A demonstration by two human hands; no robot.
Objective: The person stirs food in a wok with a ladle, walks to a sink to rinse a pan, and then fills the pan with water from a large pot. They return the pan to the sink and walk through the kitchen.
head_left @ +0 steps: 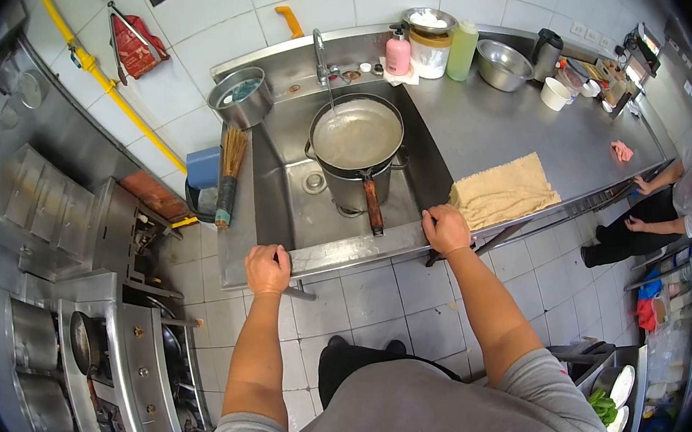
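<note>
My left hand [268, 268] is closed over the front edge of the steel sink [341, 255], near its left corner. Toward the right end of that edge, my right hand [447, 229] grips it too, just beside a folded tan cloth [503, 191]. Between and beyond my hands, a wok [356, 134] rests on top of a large metal pot [352, 189] inside the basin. The wok's wooden handle [373, 201] points toward me. A thin stream from the faucet [321, 56] runs into the wok, which holds water.
A metal pot [240, 97] and a bamboo brush [230, 173] sit left of the basin. On the right counter are a pink pump bottle [398, 54], a green bottle [462, 53] and a steel bowl [504, 65]. A stove [140, 369] stands left; another person [653, 207] is at right.
</note>
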